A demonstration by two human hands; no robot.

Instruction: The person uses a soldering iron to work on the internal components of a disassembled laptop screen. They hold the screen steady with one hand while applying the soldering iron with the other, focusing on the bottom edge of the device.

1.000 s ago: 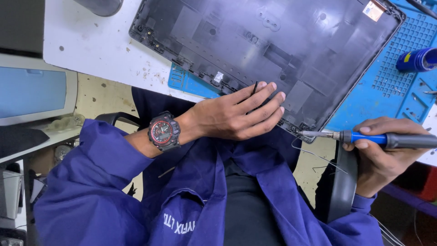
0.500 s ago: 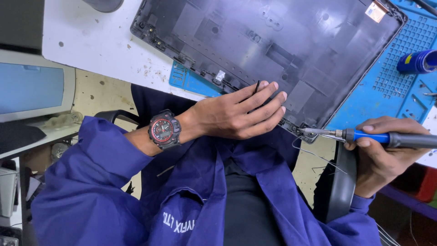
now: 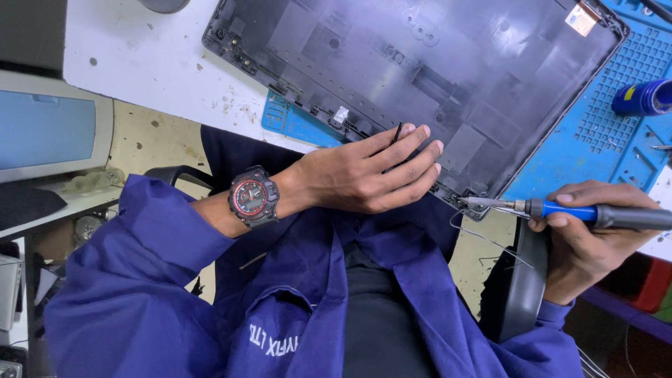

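A dark plastic laptop lid shell (image 3: 434,70) lies inner side up across a white bench and a blue work mat (image 3: 602,133). My left hand (image 3: 364,171) rests on the shell's near edge, fingers together, with a thin black wire or stick between the fingertips. A black and red wristwatch (image 3: 252,197) sits on that wrist. My right hand (image 3: 588,241) grips a blue-handled soldering iron (image 3: 560,210), its metal tip touching the shell's near corner. A thin wire (image 3: 483,238) dangles below that corner.
A blue cylindrical can (image 3: 640,98) lies on the mat at the far right. A grey monitor (image 3: 49,129) stands at the left below the white bench (image 3: 140,63). A black chair armrest (image 3: 521,280) is under my right wrist. My blue jacket fills the lower view.
Almost nothing has moved. My left hand's fingers have shifted slightly on the shell's edge, and the iron's tip stays at the corner.
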